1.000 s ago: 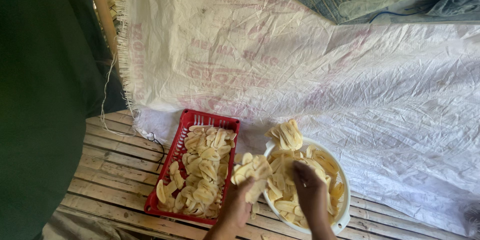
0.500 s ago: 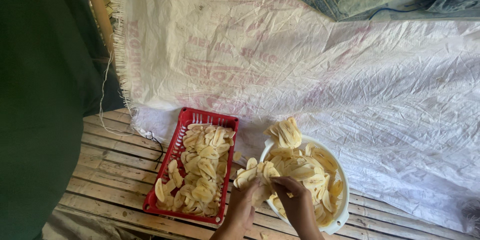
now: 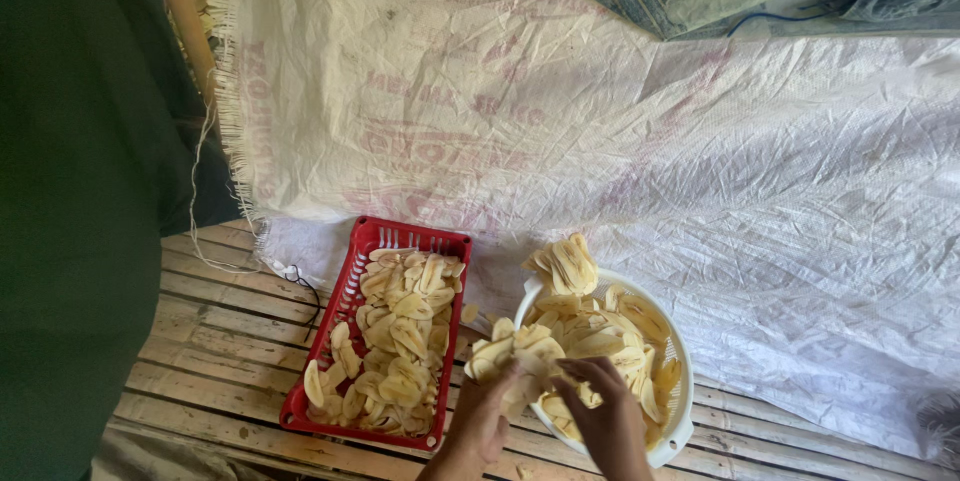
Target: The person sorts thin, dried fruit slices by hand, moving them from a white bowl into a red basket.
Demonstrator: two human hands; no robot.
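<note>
At far left we see a dark green cloth (image 3: 70, 191) hanging over the slatted bench (image 3: 215, 341). Right of it a red tray (image 3: 352, 286) holds pale slices (image 3: 400, 336). Our left hand (image 3: 485, 416) pinches a fan of slices at the rim of the white bowl (image 3: 680, 421); our right hand (image 3: 600, 411), fingers curled, picks among slices inside. White sacking (image 3: 700, 171) lies behind.

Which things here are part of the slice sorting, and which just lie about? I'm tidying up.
In use:
left hand
right hand
pale slices
white bowl
red basket

Lying about:
white sacking
cord
slatted floor
</note>
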